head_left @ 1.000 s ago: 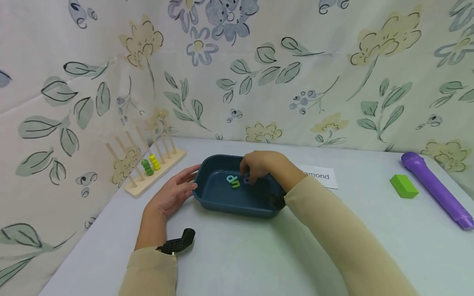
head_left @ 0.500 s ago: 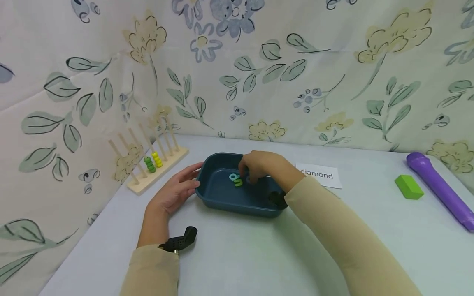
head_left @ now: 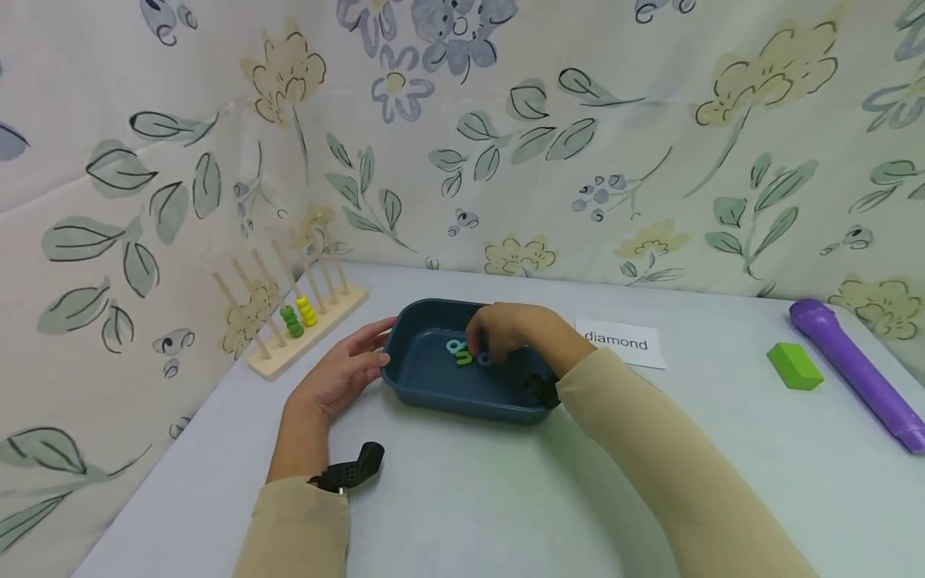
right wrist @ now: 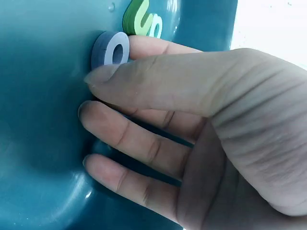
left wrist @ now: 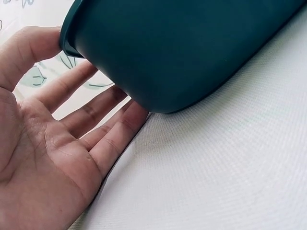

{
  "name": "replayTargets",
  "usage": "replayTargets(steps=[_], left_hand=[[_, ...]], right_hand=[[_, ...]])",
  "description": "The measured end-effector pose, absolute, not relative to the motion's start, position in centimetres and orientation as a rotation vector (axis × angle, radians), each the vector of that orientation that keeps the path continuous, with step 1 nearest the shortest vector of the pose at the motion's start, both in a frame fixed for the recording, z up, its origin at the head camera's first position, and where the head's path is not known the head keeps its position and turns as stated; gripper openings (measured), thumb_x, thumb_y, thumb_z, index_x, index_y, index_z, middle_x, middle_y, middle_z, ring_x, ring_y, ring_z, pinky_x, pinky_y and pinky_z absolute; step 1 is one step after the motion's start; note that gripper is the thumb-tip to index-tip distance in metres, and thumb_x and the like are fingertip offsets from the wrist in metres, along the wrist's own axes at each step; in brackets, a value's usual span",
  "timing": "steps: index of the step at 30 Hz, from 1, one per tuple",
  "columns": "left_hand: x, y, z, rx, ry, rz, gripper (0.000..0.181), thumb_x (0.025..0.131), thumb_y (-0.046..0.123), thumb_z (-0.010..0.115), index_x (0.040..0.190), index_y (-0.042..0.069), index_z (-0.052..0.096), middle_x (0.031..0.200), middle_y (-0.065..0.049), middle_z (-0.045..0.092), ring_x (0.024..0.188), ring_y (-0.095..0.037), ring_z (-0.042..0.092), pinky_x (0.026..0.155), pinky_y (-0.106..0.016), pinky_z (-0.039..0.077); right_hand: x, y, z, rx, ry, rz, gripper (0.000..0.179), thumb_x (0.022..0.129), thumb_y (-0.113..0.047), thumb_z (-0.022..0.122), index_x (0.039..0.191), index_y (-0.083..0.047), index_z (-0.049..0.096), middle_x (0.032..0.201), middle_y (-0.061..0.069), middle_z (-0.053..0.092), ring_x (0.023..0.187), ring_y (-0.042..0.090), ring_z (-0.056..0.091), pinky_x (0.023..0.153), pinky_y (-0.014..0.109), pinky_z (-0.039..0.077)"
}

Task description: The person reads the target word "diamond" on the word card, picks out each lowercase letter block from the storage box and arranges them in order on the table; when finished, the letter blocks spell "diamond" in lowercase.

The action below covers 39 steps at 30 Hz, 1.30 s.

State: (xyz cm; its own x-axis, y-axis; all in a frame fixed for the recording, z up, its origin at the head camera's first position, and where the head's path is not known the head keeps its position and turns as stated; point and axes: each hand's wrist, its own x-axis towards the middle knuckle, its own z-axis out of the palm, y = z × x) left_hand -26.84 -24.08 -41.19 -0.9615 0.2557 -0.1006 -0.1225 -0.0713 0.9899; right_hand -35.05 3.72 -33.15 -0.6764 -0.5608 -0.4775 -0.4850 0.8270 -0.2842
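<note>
Right hand (head_left: pixel 509 327) pinching small greyish-purple ring-shaped piece (right wrist: pixel 101 49) inside dark-blue rectangular plastic-looking tray (head_left: pixel 462 406). Left hand (head_left: pixel 347 371) touching tray's end, fingers fairly straight. Piece probably light, firm; best held by outer edges.

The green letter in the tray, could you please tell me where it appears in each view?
Head: just below the picture's centre, the green letter lies inside the tray.
Left wrist: not in it; only the tray's outside shows.
Right wrist: at the top edge, slightly left of the middle.
Shared landmark: the tray, in all three.
</note>
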Motion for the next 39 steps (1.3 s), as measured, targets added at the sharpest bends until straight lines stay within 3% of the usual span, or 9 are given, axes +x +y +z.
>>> replayTargets(steps=[12, 21, 29, 39], left_hand=[[-26.5, -24.0, -40.9, 0.147, 1.955, 2.111, 0.069, 0.098, 0.010, 0.064, 0.161, 0.013, 0.037, 0.170, -0.012, 0.025, 0.154, -0.032, 0.029, 0.100, -0.018, 0.050], [-26.5, -24.0, -40.9, 0.171, 1.946, 2.117, 0.070, 0.097, 0.009, 0.064, 0.161, 0.012, 0.035, 0.170, -0.013, 0.025, 0.151, -0.032, 0.033, 0.101, -0.019, 0.050], [-26.3, -23.9, -41.0, 0.164, 1.950, 2.107, 0.067, 0.099, 0.010, 0.063, 0.160, 0.014, 0.037, 0.169, -0.011, 0.027, 0.151, -0.030, 0.033, 0.101, -0.019, 0.050], [-26.3, -24.0, -41.0, 0.172, 1.955, 2.114, 0.067, 0.098, 0.008, 0.063, 0.160, 0.012, 0.037, 0.169, -0.012, 0.028, 0.150, -0.029, 0.034, 0.101, -0.019, 0.050]], right_hand=[[-35.0, 3.6, -33.5, -0.772, 2.409, -0.179, 0.028, 0.083, 0.003, 0.078, 0.096, -0.021, 0.072, 0.098, 0.003, 0.062, 0.080, 0.017, 0.055, 0.069, 0.031, 0.044], [-34.8, 3.6, -33.4, -0.757, 2.416, -0.163, 0.027, 0.084, 0.001, 0.078, 0.096, -0.022, 0.071, 0.097, 0.002, 0.062, 0.080, 0.017, 0.057, 0.070, 0.030, 0.045], [-34.8, 3.8, -32.8, -0.741, 2.405, -0.238, 0.023, 0.085, -0.003, 0.079, 0.097, -0.021, 0.072, 0.085, 0.001, 0.066, 0.073, 0.016, 0.059, 0.067, 0.030, 0.046], [-34.6, 4.5, -31.1, -0.797, 2.472, -0.265, 0.017, 0.089, -0.013, 0.078, 0.105, -0.018, 0.073, 0.088, 0.002, 0.070, 0.076, 0.016, 0.062, 0.070, 0.030, 0.050]])
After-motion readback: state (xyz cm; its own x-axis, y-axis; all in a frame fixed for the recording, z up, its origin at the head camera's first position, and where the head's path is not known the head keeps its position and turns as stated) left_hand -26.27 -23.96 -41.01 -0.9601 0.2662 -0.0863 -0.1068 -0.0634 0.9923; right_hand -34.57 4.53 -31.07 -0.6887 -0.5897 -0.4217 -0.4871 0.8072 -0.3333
